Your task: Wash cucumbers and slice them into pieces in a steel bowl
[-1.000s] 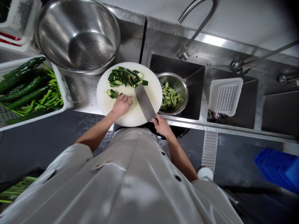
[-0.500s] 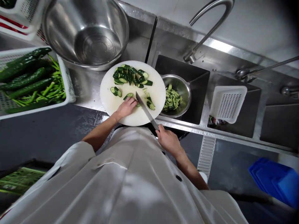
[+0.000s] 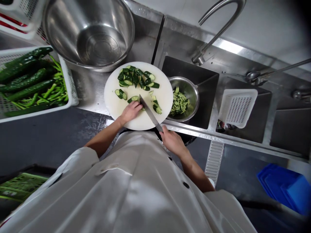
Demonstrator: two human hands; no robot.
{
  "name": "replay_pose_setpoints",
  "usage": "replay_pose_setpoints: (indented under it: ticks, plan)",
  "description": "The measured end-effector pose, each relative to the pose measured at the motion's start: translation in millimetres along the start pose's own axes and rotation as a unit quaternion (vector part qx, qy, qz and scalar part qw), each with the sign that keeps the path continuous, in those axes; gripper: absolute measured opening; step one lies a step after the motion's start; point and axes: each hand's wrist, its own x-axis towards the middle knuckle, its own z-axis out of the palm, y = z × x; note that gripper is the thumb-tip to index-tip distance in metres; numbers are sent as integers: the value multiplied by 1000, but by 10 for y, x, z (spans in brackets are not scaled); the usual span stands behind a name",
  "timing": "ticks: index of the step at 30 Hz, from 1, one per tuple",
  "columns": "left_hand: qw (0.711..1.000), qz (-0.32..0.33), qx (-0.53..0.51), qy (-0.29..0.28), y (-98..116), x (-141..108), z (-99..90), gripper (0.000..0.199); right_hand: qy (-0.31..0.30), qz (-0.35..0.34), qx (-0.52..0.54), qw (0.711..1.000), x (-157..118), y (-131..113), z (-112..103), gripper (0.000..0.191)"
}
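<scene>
A round white cutting board (image 3: 114,108) carries several dark green cucumber chunks (image 3: 135,78) near its far edge. My left hand (image 3: 132,111) rests on the board with its fingers curled over a cucumber piece (image 3: 133,99), which they partly cover. In my right hand (image 3: 173,140) is the handle of a knife (image 3: 151,115); its blade lies across the board, the tip close beside my left fingertips. Cut slices (image 3: 157,107) lie right of the blade. Another chunk (image 3: 120,94) sits at the board's left.
Right of the board, a steel bowl (image 3: 194,103) with cut green pieces stands in a sink. A large steel basin (image 3: 102,42) is behind. At left is a white basket (image 3: 72,92) of cucumbers and green peppers. A faucet (image 3: 218,35) arches at the back.
The knife and my right hand have shifted slightly to the left, bringing the blade closer to my left fingers. My left hand has barely moved.
</scene>
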Motion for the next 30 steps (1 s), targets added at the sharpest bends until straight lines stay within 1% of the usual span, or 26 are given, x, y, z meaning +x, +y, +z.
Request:
replay_pose_setpoints:
  ticks: [6,16,22,24,26,27,29,30]
  plan:
    - [1000,-9,-15,-3,-41,-26,49,31,-2,-6,9,1000,2,-11,-1,40]
    - [999,2,-42,18,-70,-44,55,29,4,-7,20,1000,2,14,21,43]
    - [999,5,-33,20,-54,-48,47,27,4,-17,39,999,139,-15,52,40]
    - [999,4,-36,16,-29,-36,32,27,12,-15,41,999,126,20,61,42]
    - [999,-25,-31,17,-13,-14,0,26,31,-9,43,999,32,108,80,45]
    - [998,-57,-23,26,-18,1,-26,22,38,-7,45,998,-32,165,99,46]
    - [989,-142,-6,48,-74,44,-107,15,41,-8,45,998,-142,275,159,46]
    - [982,-180,-1,53,-126,68,-161,19,34,-13,44,998,-167,317,200,44]
